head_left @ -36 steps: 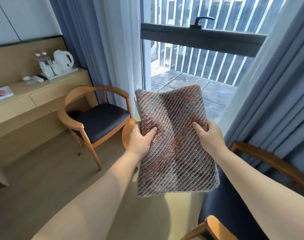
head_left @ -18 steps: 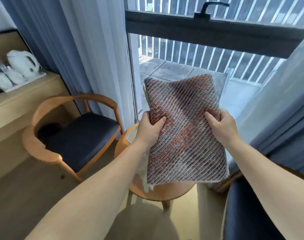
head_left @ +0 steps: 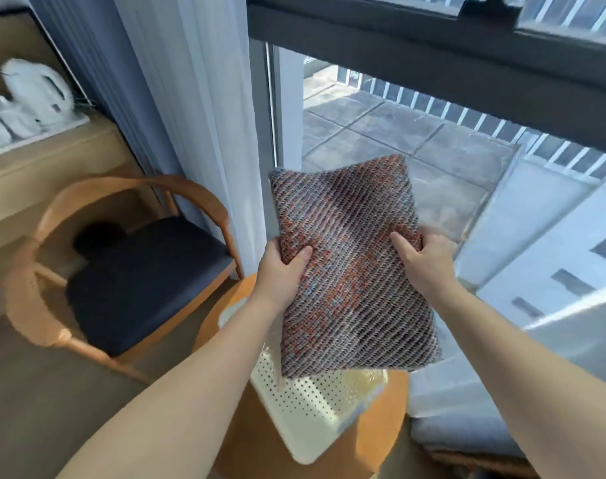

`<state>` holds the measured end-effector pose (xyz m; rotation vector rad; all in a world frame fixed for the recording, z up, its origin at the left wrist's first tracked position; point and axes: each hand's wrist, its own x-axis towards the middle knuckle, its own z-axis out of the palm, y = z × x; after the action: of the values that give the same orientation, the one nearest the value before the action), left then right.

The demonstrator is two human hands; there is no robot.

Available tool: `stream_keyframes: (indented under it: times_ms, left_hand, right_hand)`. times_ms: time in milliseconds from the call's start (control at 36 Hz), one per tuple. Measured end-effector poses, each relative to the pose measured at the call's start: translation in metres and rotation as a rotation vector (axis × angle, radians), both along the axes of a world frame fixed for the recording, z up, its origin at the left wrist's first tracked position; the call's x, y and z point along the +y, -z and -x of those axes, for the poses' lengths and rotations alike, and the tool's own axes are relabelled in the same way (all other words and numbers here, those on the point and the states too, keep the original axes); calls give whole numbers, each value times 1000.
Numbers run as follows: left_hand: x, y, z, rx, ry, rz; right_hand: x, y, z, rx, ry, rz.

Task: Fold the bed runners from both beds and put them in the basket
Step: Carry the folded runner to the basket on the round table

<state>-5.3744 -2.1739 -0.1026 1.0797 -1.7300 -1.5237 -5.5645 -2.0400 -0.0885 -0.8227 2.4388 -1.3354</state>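
Observation:
A folded bed runner, woven in grey, orange and blue, hangs in the air in front of me. My left hand grips its left edge and my right hand grips its right edge. Directly below it sits a cream perforated basket on a small round wooden table. The runner hides most of the basket's inside. A bit of pale fabric shows at the basket's right rim.
A wooden armchair with a dark seat stands to the left. Behind it a wooden desk carries a white kettle on a tray. Curtains and a glass balcony door are straight ahead.
The view has moved forward and tilted down. The runner, still held in both hands, is now over the basket on the round table, which has come into sight.

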Motion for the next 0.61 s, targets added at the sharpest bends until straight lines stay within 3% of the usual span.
stream_keyframes:
  times_ms: [111,472,611]
  left_hand:
    - [-4,32,15,-46,-104,-57]
    - [26,165,-34,-330,-338,-393]
    - [34,194,-53,-383,-401,-489]
  right_hand:
    - [-25,26,24,-129,-76,-47]
    - [-53,153,-8,-64,-342,-364]
    - [-59,186,-33,-142,-388,-443]
